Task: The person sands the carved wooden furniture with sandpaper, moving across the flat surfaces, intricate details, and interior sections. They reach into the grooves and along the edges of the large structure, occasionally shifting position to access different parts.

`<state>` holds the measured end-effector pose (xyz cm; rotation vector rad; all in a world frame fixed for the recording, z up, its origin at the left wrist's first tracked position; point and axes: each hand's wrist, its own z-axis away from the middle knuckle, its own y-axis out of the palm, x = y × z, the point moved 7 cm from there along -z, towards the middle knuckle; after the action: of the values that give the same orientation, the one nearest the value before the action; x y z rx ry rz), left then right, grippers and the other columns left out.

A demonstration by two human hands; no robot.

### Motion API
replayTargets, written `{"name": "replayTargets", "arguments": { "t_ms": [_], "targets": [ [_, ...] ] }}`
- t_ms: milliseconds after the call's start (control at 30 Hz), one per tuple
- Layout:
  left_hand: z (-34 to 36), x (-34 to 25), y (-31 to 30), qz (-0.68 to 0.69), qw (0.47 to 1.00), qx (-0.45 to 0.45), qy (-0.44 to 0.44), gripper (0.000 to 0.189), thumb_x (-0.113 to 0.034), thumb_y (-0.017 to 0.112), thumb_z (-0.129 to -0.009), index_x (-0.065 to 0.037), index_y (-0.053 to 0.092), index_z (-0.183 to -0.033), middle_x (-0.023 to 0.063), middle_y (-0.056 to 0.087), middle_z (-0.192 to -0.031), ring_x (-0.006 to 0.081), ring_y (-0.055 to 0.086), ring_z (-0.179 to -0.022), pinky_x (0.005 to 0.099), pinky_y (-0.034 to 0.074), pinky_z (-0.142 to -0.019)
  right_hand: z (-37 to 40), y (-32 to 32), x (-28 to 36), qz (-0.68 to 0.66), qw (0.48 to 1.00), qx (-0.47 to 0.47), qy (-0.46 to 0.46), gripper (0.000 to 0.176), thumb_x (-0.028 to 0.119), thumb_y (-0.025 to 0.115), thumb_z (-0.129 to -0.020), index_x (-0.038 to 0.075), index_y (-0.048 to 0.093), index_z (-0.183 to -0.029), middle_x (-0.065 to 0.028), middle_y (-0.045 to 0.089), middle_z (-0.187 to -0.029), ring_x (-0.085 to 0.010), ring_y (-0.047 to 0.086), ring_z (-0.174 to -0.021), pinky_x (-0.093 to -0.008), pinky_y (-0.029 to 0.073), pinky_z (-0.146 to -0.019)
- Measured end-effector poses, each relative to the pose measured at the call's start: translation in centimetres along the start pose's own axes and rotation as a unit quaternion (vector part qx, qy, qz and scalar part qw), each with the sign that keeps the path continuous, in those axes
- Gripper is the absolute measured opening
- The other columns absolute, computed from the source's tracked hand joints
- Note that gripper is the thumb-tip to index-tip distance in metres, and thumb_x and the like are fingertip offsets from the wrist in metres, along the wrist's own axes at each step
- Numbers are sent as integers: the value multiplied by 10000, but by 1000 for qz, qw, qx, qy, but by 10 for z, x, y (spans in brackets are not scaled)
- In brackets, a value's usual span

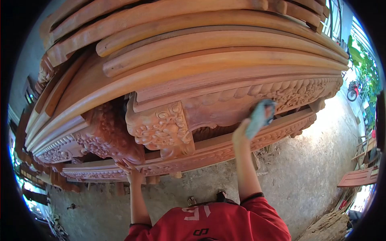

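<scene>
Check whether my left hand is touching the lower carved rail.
Touching. The head view shows the left hand with its fingers spread and laid over the edge of the lower carved rail.

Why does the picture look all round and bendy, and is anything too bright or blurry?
Head view: black edges ring the picture, and the long wooden rails look bowed, probably partly from a very wide lens; head view: glare turns the floor white at the right; head view: the blue-green thing in the right hand looks smeary, maybe from moving.
</scene>
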<state>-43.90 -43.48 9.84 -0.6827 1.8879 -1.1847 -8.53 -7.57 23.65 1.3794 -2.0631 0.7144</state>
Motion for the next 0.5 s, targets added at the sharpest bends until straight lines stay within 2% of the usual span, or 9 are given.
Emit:
{"name": "replayTargets", "arguments": {
  "t_ms": [33, 100, 133, 200, 267, 333, 367, 400, 500],
  "targets": [
    [-1, -1, 1, 6, 1000, 10, -14, 1100, -204, 711, -694, -17, -152, -1349, 289, -288, -1332, 421, 12, -1312, 391, 258, -1040, 9, 4, 21, -3, 1000, 5, -1, 618, 197, 381, -857, -77, 115, -1343, -236, 151, -1404, -323, 50, -1338, -554, -18, -1031],
    [-1, 2, 2, -2, 1000, 14, -27, 1090, -210, 701, -705, -17, -158, -1347, 290, -292, -1329, 422, 6, -1312, 392, 247, -1045, 39, 17, 110, 33, 951, 93, -292, 681, 191, 445, -804, -61, 125, -1350, -226, 153, -1409, -327, 40, -1340, -581, -32, -1017],
    [-2, 3, 4, -14, 1000, -2, -7, 1085, -210, 697, -711, -12, -160, -1345, 292, -291, -1329, 424, 5, -1312, 392, 245, -1045, 44, 17, 105, 30, 951, 95, -293, 681, 191, 445, -804, -61, 125, -1350, -226, 153, -1409, -327, 40, -1340, -581, -32, -1017],
    [-2, 3, 2, -28, 999, -18, 14, 1080, -211, 693, -716, -7, -163, -1343, 293, -291, -1328, 425, 4, -1311, 392, 244, -1046, 53, 27, 90, 85, 932, 135, -324, 531, 228, 560, -662, 117, 514, -1179, -224, 191, -1400, -343, 115, -1328, -663, -26, -966],
    [-3, 3, 4, -20, 1000, 4, 8, 1104, -234, 705, -706, 16, -170, -1333, 310, -294, -1317, 432, 1, -1308, 393, 242, -1046, 15, 9, 55, 178, 953, 85, -231, 526, 199, 518, -727, 66, 458, -1232, -220, 196, -1402, -346, 109, -1328, -618, -26, -997],
    [-3, 6, 5, -34, 999, 0, 16, 1127, -250, 717, -693, 25, -173, -1328, 318, -297, -1310, 439, 6, -1305, 392, 244, -1045, -26, -25, 18, -13, 992, -91, -86, 525, 221, 440, -840, -15, 334, -1296, -210, 169, -1414, -331, 102, -1330, -518, 3, -1049],
    [-2, 6, 7, -47, 999, -1, 27, 1151, -266, 730, -679, 34, -176, -1324, 326, -300, -1303, 445, 11, -1303, 392, 245, -1044, -51, -42, 36, 70, 983, -72, -156, 571, 293, 336, -920, -72, 185, -1333, -204, 147, -1422, -307, 87, -1333, -416, 32, -1072],
    [-2, 10, 10, -45, 999, 0, 25, 1151, -266, 730, -679, 34, -176, -1324, 326, -300, -1303, 445, 11, -1303, 392, 245, -1044, -61, -52, 23, 27, 989, -135, -54, 622, 388, 309, -924, -62, 195, -1337, -202, 164, -1417, -305, 105, -1329, -394, 50, -1073],
    [-3, 24, 25, -9, 996, 81, -41, 1192, -286, 754, -648, 41, -176, -1319, 337, -308, -1292, 456, 25, -1298, 393, 253, -1040, -72, -35, 49, -58, 992, -84, -77, 639, 405, 306, -923, -68, 190, -1336, -212, 166, -1411, -317, 98, -1328, -389, 60, -1071]
  ]
}}
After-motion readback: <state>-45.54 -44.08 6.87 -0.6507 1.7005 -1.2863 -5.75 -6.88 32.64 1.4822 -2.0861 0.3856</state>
